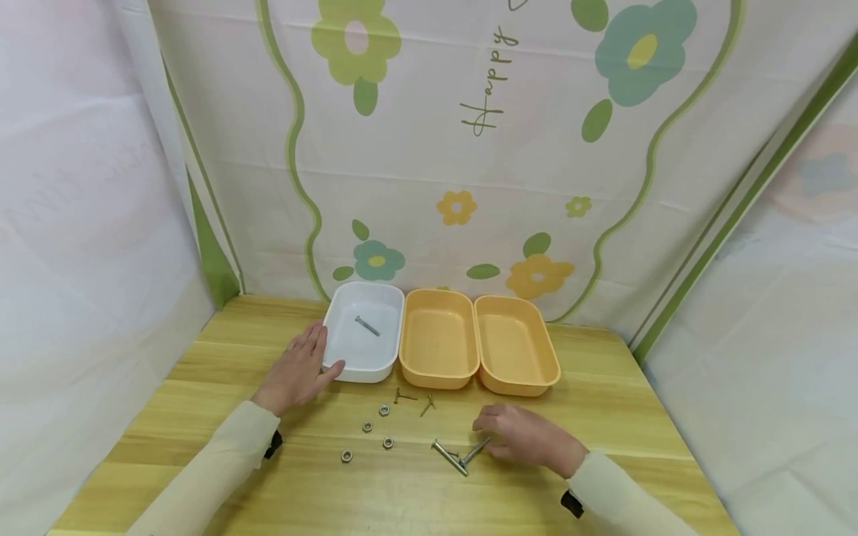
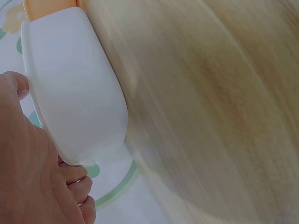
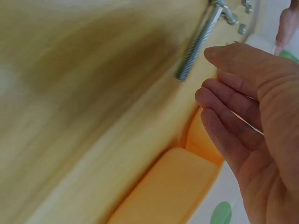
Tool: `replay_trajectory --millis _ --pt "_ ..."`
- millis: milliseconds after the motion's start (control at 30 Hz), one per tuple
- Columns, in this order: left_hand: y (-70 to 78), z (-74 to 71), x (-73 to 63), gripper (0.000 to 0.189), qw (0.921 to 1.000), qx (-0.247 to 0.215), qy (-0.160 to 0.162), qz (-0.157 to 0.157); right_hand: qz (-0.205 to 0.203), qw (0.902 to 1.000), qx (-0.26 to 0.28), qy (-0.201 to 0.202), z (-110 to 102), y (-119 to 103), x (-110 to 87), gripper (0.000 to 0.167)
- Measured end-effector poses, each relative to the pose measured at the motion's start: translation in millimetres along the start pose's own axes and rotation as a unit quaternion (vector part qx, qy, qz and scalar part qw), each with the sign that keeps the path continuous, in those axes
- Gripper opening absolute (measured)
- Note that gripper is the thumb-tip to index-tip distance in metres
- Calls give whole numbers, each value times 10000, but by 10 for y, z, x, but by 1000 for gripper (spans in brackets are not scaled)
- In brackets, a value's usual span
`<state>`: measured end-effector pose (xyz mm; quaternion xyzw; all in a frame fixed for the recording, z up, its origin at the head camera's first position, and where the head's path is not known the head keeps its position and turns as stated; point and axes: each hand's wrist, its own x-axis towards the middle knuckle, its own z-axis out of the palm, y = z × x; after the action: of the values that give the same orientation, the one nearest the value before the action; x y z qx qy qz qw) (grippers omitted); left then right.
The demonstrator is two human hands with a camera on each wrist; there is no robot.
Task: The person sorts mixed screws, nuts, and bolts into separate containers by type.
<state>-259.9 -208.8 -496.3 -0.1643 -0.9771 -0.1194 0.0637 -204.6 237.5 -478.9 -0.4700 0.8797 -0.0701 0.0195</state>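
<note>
My left hand holds the near left corner of a white plastic tray, thumb at the front rim and fingers along the left side. One silver bolt lies inside that tray. Over the table's right half, my right hand hovers with loosely bent fingers and nothing in them. Its fingertips are beside a silver bolt, whose threaded shaft shows in the right wrist view. Another long bolt lies against it, with a small screw between them.
Two yellow trays, a middle one and a right one, stand beside the white tray against the printed cloth. Two small dark screws lie before them. Several hex nuts are scattered on the wooden table at centre left.
</note>
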Motion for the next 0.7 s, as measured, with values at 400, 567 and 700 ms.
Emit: replay_trajectory --millis 400,567,700 --pt "5 -12 1 86 10000 -39 8 23 -16 9994 -309 -156 146 8 -18 15" --pt "-1 3 3 87 10000 -77 -29 0 -298 9986 -428 28 195 47 -21 15" --pt "-6 22 4 86 9999 -104 29 12 -399 9982 -438 117 225 66 -18 15"
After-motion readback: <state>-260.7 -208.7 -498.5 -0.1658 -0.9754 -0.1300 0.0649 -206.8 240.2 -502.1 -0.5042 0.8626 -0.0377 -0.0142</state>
